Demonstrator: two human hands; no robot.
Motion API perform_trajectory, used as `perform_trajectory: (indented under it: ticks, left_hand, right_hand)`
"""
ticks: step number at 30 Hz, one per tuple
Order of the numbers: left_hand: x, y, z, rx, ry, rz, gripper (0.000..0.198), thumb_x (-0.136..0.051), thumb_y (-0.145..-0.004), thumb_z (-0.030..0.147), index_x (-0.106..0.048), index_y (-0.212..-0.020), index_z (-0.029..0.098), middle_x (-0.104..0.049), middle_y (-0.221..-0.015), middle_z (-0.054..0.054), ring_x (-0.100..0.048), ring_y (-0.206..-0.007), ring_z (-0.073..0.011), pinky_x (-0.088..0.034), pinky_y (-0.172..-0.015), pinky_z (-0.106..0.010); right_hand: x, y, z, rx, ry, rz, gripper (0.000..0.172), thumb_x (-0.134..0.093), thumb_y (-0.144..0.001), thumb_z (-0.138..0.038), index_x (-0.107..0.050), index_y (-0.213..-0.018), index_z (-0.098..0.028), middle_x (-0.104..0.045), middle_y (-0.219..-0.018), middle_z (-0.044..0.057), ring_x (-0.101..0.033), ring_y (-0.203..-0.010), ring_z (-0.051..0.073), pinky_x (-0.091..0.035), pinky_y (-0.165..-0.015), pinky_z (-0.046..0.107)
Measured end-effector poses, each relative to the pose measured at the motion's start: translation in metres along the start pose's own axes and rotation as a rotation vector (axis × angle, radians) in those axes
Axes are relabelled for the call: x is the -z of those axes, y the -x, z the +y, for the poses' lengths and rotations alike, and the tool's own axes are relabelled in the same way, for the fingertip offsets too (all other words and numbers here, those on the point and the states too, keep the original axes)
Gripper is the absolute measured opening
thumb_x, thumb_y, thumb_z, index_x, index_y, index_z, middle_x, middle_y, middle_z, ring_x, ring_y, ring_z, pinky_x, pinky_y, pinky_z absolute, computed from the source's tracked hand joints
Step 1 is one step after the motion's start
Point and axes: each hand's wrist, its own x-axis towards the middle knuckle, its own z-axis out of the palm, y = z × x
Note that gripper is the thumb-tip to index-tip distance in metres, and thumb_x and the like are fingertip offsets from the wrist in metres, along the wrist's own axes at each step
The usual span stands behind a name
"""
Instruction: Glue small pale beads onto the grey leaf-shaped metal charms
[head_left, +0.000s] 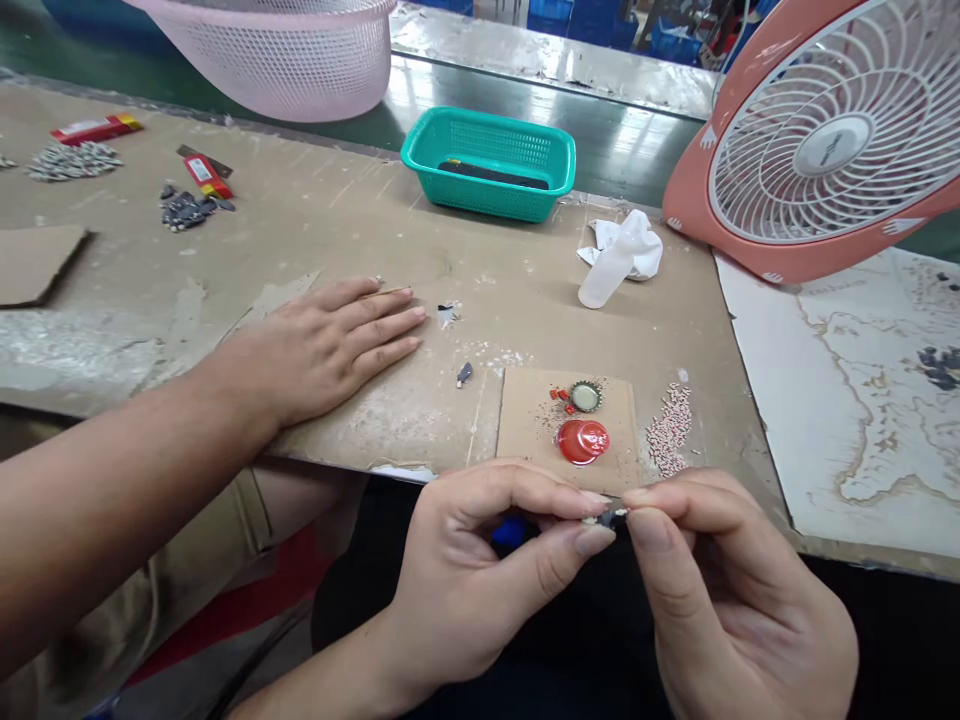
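Between thumb and forefinger, my left hand [502,565] pinches a small dark grey piece [606,519] with pale bits at its ends. My right hand [739,590] is closed too, thumb and forefinger pinching a tiny pale bit at the right end of that piece. Just beyond my fingers lies a cardboard square [517,430] bearing a red glossy cap-like dish [583,441], a bottle cap [586,396] and red crumbs [561,396]. To its right is a heap of tiny pinkish pellets [669,432].
Another person's hand [337,335] lies flat on the table at left. A similar grey piece [465,373] lies nearby. Farther back stand a green basket [487,205], a pink basket [300,70], a crumpled white wrapper [637,245] and an orange fan [817,150]. Grey pieces [187,208] are heaped at left.
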Motion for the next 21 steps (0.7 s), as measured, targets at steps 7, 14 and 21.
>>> perform_trajectory:
  ticks: [7, 14, 21]
  left_hand:
    - [-0.0005, 0.0011, 0.0005, -0.014, -0.009, 0.015, 0.028, -0.083, -0.078, 0.002, -0.085, -0.087, 0.028, -0.084, -0.085, 0.002, -0.078, -0.077, -0.0117, -0.063, -0.072, -0.016]
    - [0.0020, 0.0017, -0.0007, -0.038, -0.044, 0.024, 0.024, -0.084, -0.078, 0.004, -0.084, -0.086, 0.027, -0.083, -0.085, 0.002, -0.078, -0.074, -0.0127, -0.063, -0.070, -0.017]
    - [0.0019, 0.0010, -0.0028, -0.074, -0.067, 0.024, 0.022, -0.083, -0.078, 0.003, -0.084, -0.085, 0.024, -0.083, -0.083, 0.001, -0.078, -0.074, -0.0118, -0.063, -0.070, -0.016]
  right_hand:
    - [-0.0005, -0.0003, -0.0003, -0.001, 0.007, -0.010, 0.009, -0.069, -0.092, -0.016, -0.069, -0.090, -0.025, -0.064, -0.078, -0.002, -0.061, -0.070, 0.012, -0.049, -0.058, 0.023]
    - [-0.0014, -0.0006, -0.0011, 0.001, 0.018, -0.013, 0.009, -0.069, -0.092, -0.016, -0.069, -0.089, -0.026, -0.064, -0.078, -0.002, -0.060, -0.071, 0.011, -0.049, -0.059, 0.022]
    - [-0.0006, -0.0016, -0.0008, 0.019, 0.030, -0.044, 0.010, -0.069, -0.091, -0.014, -0.069, -0.090, -0.024, -0.065, -0.078, -0.002, -0.061, -0.068, 0.010, -0.049, -0.057, 0.022]
